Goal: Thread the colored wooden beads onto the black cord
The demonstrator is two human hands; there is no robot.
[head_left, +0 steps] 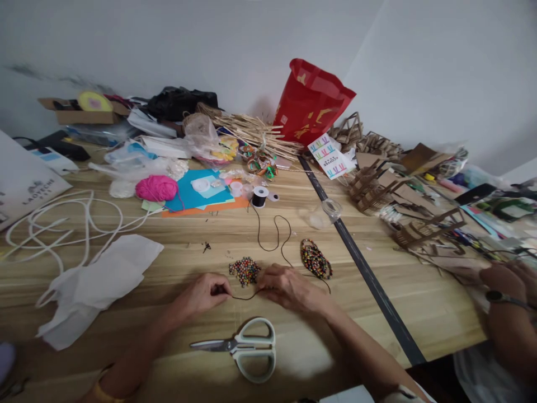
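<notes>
Between my two hands runs a thin black cord [244, 299], sagging a little. My left hand [208, 292] pinches it with thumb and forefinger. On the other side, my right hand [285, 286] has its fingers closed around the cord, close to a pile of small multicoloured beads [244, 271]; whether a bead is in those fingers cannot be seen. The cord loops back over the table to a spool of black cord [259, 196]. Right of my right hand lies a coil of strung bead bracelets [315, 259]. Scissors with pale handles [251, 345] rest in front of me, blades pointing left.
A white cloth bag [104, 285] and white rope [86, 224] are at left. Pink yarn [156, 188] sits by blue paper [197, 193]. A red bag [314, 103] stands at the back. Small woven baskets [428, 226] and another person's hands [509, 280] are at right.
</notes>
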